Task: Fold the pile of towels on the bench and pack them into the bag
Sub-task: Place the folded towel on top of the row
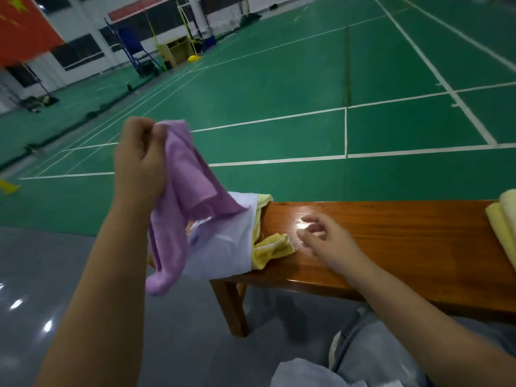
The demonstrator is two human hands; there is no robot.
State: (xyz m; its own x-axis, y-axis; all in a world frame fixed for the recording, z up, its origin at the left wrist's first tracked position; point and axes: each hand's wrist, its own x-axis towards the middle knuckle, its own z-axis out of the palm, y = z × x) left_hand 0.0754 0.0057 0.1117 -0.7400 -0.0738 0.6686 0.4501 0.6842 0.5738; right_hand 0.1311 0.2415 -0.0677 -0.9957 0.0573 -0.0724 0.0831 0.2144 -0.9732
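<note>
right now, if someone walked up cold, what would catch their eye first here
The purple towel stands out first: the left hand grips it by its top edge and holds it up above the left end of the wooden bench. Under it on that end lies a white cloth or bag with yellow towels poking out. The right hand, fingers loose, reaches toward them, with the green court beyond.

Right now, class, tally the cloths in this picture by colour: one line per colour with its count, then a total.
Purple: 1, the purple towel gripped by the left hand
Yellow: 2, the crumpled yellow towel and the yellow towel at the right edge, both on the bench
White: 1, the white cloth
Total: 4
</note>
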